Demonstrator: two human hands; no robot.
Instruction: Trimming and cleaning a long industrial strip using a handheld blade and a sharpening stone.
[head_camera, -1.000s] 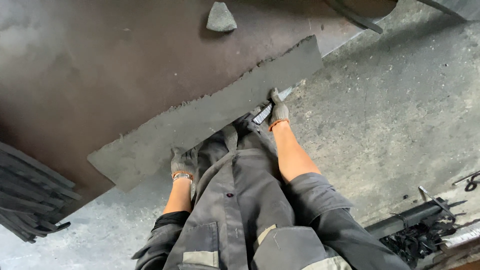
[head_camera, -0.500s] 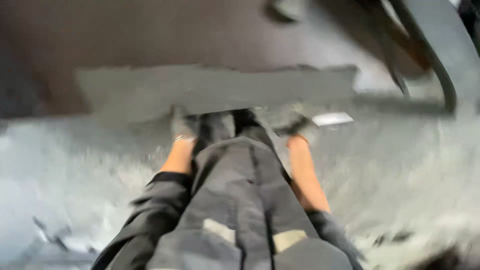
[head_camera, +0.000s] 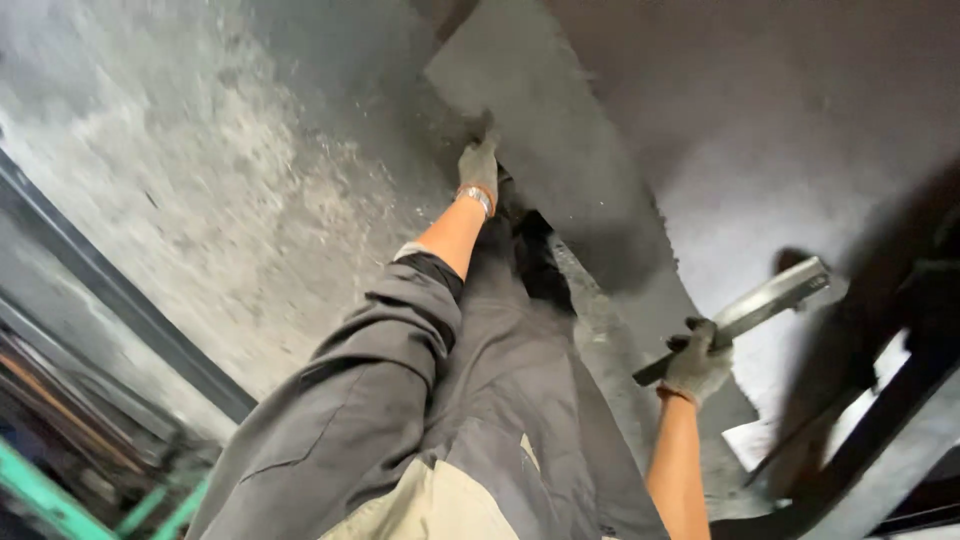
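Dark grey rough-edged metal sheet (head_camera: 560, 170) gets pinched by gloved left hand (head_camera: 480, 165); gloved right hand (head_camera: 697, 362) has fingers clenched round a flat shiny steel bar (head_camera: 745, 315), gritty concrete floor (head_camera: 200, 200) underneath.

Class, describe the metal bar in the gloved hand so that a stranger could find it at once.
Start at the big dark sheet lying across the concrete floor. Near its lower right edge, the right hand grips a flat steel bar. It alone is pale, shiny and straight, slanting upward above the sheet.

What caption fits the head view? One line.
Gloved left hand grips a grey strip's edge; gloved right hand holds a flat metal bar.
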